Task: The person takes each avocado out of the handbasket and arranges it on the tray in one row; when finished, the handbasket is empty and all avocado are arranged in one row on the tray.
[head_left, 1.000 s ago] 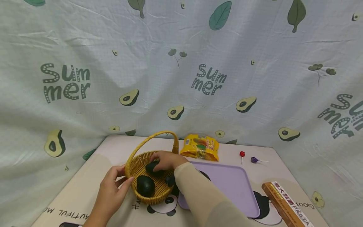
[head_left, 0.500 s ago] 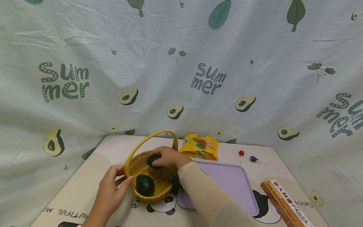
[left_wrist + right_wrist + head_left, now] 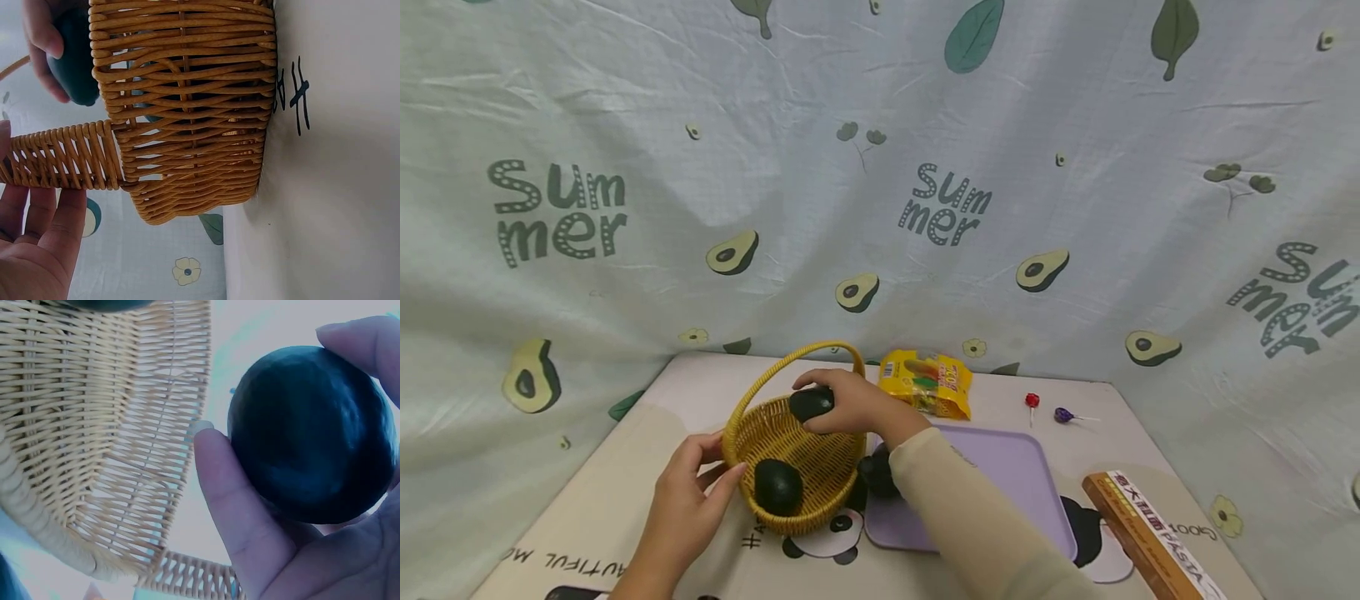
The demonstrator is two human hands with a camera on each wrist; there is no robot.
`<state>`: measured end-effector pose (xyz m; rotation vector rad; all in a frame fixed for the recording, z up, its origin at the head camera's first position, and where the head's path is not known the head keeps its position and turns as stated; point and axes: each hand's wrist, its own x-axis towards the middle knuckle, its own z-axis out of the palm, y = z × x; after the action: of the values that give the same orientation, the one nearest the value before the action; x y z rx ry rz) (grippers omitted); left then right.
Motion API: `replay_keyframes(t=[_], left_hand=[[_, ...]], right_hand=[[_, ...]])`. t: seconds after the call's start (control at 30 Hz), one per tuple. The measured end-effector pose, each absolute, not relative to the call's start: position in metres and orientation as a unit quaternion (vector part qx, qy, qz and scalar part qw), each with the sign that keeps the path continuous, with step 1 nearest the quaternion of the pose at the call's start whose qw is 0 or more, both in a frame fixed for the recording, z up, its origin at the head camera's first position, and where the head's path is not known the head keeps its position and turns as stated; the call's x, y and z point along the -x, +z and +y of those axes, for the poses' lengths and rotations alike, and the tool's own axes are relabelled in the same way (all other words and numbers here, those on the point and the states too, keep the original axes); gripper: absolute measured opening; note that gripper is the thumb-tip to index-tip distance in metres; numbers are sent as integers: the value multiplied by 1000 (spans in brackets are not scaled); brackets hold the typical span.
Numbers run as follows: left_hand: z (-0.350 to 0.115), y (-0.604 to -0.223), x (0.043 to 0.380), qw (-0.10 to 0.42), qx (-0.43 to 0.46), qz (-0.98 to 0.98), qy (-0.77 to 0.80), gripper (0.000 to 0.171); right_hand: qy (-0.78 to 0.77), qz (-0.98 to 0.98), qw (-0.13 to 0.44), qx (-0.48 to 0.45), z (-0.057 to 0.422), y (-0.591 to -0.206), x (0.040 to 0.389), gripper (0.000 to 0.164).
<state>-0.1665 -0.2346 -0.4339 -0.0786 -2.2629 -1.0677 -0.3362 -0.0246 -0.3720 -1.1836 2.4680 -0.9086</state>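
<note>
A yellow wicker basket (image 3: 831, 471) with a tall arched handle stands left of centre on the table. My left hand (image 3: 688, 492) holds it at the foot of the handle, thumb on one side and fingers on the other, as the left wrist view shows on the wickerwork (image 3: 187, 112). Between the thumb and fingers of my right hand (image 3: 859, 404) is a dark green avocado (image 3: 312, 437), raised to rim height inside the arch of the handle. Another avocado (image 3: 778, 487) lies in the basket's near left part.
Right of the basket lies a lilac tray (image 3: 1000, 475), with a dark object (image 3: 880, 473) at its left side partly behind the sleeve. Farther back are a yellow snack bag (image 3: 925, 383), a red lollipop (image 3: 1032, 401) and a purple lollipop (image 3: 1063, 415). A pasta box (image 3: 1150, 533) lies at right.
My right hand has lifted the avocado from the basket's bottom up to the rim. My left hand keeps its grip on the basket. The view has shifted slightly.
</note>
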Motion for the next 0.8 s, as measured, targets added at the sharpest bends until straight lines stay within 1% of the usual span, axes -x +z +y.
replay_keyframes(t=[0.1, 0.17, 0.37, 0.53, 0.63, 0.8], left_hand=[[-235, -433, 166, 316, 31, -857, -405, 44], [-235, -433, 166, 317, 31, -858, -404, 44], [-234, -434, 165, 315, 28, -859, -402, 44], [-234, -435, 166, 313, 30, -860, -402, 45], [-234, -436, 166, 313, 33, -858, -406, 44], [-235, -435, 167, 317, 34, -856, -406, 43]], right_hand=[[-315, 837, 119, 431, -18, -370, 335, 46], [-317, 833, 117, 438, -13, -369, 333, 44], [-327, 835, 137, 421, 5, -365, 328, 50], [-330, 841, 126, 411, 20, -365, 326, 53], [-336, 846, 115, 398, 30, -367, 326, 52], [-340, 854, 114, 376, 45, -371, 325, 50]])
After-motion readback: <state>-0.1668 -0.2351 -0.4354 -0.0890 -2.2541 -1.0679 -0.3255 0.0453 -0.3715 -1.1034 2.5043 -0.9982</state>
